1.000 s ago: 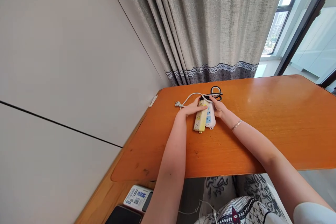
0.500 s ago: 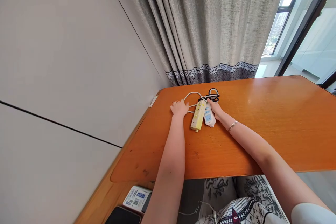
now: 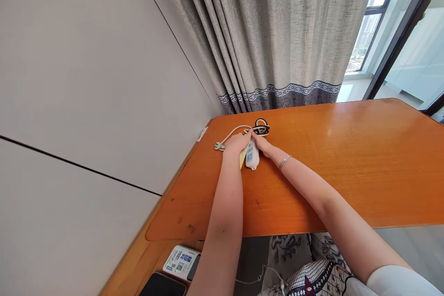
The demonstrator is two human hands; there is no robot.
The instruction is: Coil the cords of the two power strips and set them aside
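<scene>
On the orange-brown table (image 3: 312,185), my left hand (image 3: 238,142) lies over a yellowish power strip (image 3: 243,157), hiding most of it. Its fingers are bent around the strip's upper part. My right hand (image 3: 261,142) grips the upper right side of a white power strip with blue sockets (image 3: 252,156), right beside the yellowish one. Both hands meet at the strips' far ends. Black and white coiled cable (image 3: 262,127) lies just beyond my fingers. A white plug (image 3: 218,146) rests left of my left hand, with a white cord (image 3: 233,131) curving from it.
A pale wall (image 3: 86,78) borders the table's left side, and a grey curtain (image 3: 284,32) hangs behind. A small white object (image 3: 202,134) sits at the left edge. Below the table's near left corner lie a dark phone (image 3: 163,285) and a labelled white item (image 3: 180,260).
Both power strips and the coiled cable have shifted left with my right hand. My left hand has come onto the yellowish strip, and the white plug now shows to its left.
</scene>
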